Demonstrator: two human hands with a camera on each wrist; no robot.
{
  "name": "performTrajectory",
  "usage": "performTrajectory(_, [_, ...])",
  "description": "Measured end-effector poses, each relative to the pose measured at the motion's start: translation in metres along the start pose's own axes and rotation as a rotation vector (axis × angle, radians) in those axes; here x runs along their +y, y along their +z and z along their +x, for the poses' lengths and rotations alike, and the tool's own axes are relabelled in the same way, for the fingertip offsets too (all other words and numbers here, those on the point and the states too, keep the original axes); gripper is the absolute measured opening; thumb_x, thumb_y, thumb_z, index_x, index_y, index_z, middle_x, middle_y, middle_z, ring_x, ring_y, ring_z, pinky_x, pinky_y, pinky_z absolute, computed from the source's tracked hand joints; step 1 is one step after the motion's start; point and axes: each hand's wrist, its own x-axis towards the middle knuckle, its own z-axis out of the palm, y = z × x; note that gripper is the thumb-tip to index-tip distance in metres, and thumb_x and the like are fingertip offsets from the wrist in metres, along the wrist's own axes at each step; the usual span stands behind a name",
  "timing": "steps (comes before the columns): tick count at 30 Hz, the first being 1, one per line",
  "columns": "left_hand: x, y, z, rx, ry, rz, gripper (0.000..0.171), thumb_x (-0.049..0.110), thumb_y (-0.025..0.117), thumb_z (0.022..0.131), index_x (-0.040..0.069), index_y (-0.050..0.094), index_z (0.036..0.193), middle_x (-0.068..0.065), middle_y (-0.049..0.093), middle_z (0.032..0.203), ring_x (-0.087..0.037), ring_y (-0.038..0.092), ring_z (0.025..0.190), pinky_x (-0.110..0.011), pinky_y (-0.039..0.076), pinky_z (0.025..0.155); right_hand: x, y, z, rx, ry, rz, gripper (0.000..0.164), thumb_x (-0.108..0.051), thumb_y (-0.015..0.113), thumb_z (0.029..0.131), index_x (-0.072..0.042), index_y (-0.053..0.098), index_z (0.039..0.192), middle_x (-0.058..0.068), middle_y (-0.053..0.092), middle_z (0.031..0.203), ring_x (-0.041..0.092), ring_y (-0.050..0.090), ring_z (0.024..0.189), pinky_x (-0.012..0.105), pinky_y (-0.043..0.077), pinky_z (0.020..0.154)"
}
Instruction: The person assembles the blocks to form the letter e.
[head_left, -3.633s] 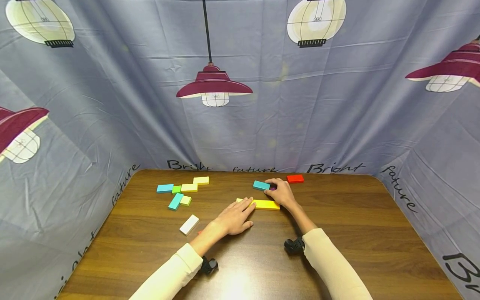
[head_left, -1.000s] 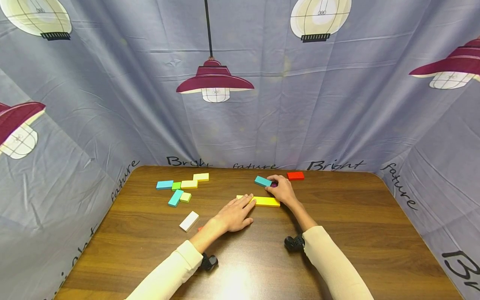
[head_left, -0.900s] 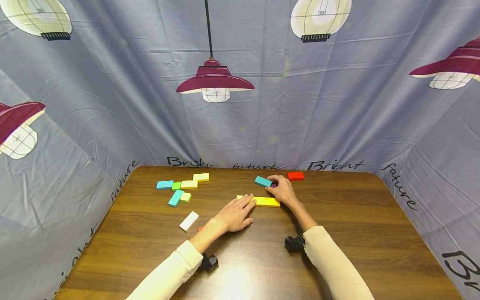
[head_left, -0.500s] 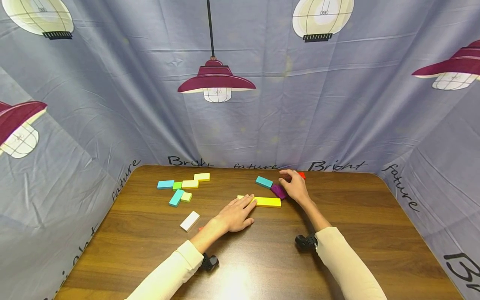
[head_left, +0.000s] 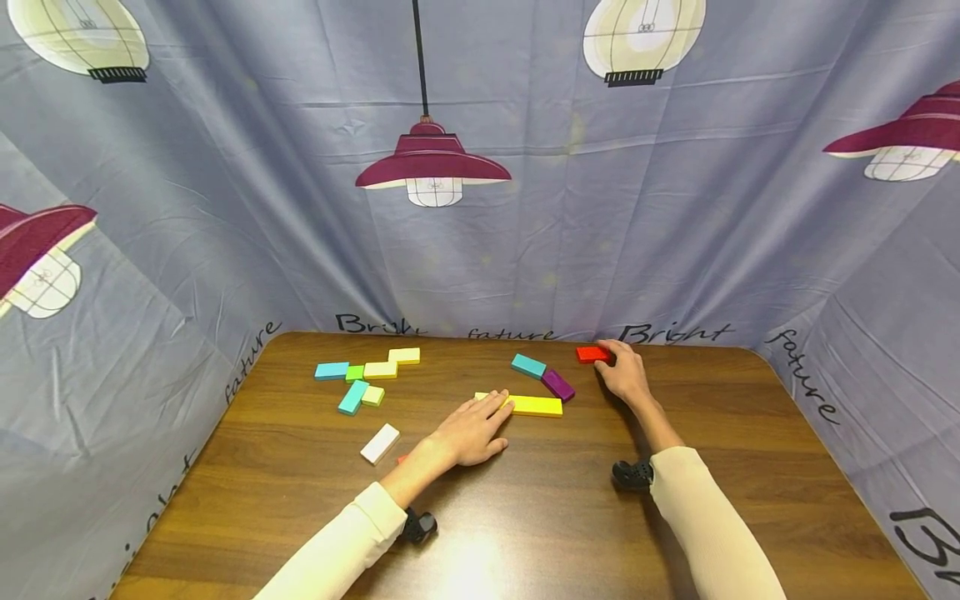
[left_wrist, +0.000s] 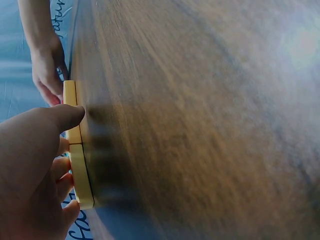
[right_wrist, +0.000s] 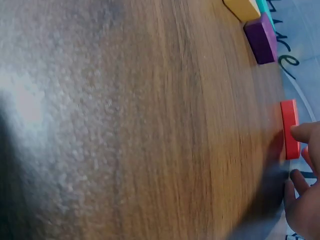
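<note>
**Red block pinched in my right hand, two yellow ones under my left hand**

I take my places from the purple block, which lies slantwise on the bench. The red block is to its right and farther from me, near the bench's far edge. My right hand is narrow there, thumb on the near side of the block's right end and fingertips behind it. I cannot tell whether the block bears on the wood.

Nearer to me than the purple block and to its left, a yellow block and a second yellow block lie end to end. My left hand is wide over them, fingers stretched out and resting on top.

A teal block sits just left of the purple block and farther from me; their corners are so close that I cannot tell whether they touch.

Well to the left of the purple block are a light blue block, a green block, two pale yellow blocks, a turquoise block and a lime block. A white block lies left of the purple one and nearer to me, beside a reddish piece mostly hidden by my forearm.
</note>
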Motion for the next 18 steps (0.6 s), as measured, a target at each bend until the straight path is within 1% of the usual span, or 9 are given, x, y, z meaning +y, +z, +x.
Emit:
performTrajectory(2, [0.0006, -0.0004, -0.0005, -0.003, 0.000, -0.002, 0.065, 0.040, 0.048, 0.105, 0.012, 0.027, 0.159, -0.008, 0.020, 0.164, -0.021, 0.019, 0.149, -0.039, 0.019, 0.119, 0.0020, -0.0004, -0.0003, -0.012, 0.001, -0.015, 0.047, -0.007, 0.062, 0.096, 0.005, 0.052, 0.140, 0.029, 0.042, 0.146, 0.053, 0.034, 0.132, 0.058, 0.026, 0.111])
performTrajectory(8, [0.0007, -0.0006, -0.0010, -0.005, -0.003, -0.006, 0.064, 0.040, 0.048, 0.105, 0.012, 0.027, 0.159, -0.008, 0.020, 0.164, -0.021, 0.019, 0.149, -0.039, 0.018, 0.119, 0.0064, 0.0000, 0.0012, 0.003, -0.021, -0.055, 0.045, -0.007, 0.063, 0.095, 0.005, 0.056, 0.137, 0.030, 0.047, 0.141, 0.051, 0.040, 0.130, 0.057, 0.030, 0.109])
performTrajectory(14, [-0.0001, 0.0005, -0.0002, -0.002, -0.008, -0.003, 0.065, 0.040, 0.048, 0.105, 0.012, 0.026, 0.159, -0.008, 0.020, 0.164, -0.021, 0.019, 0.149, -0.039, 0.018, 0.119, 0.0080, -0.0005, 0.0010, -0.003, -0.019, -0.065, 0.041, -0.007, 0.065, 0.095, 0.005, 0.059, 0.133, 0.030, 0.049, 0.135, 0.048, 0.044, 0.126, 0.058, 0.034, 0.105])
performTrajectory(18, [0.0000, 0.0009, 0.0002, -0.001, -0.008, 0.000, 0.065, 0.041, 0.048, 0.105, 0.012, 0.027, 0.159, -0.008, 0.020, 0.164, -0.021, 0.019, 0.149, -0.039, 0.018, 0.119, 0.0069, -0.0005, 0.0017, -0.005, -0.031, -0.053, 0.039, -0.008, 0.067, 0.094, 0.006, 0.061, 0.130, 0.030, 0.052, 0.132, 0.047, 0.047, 0.123, 0.058, 0.036, 0.104])
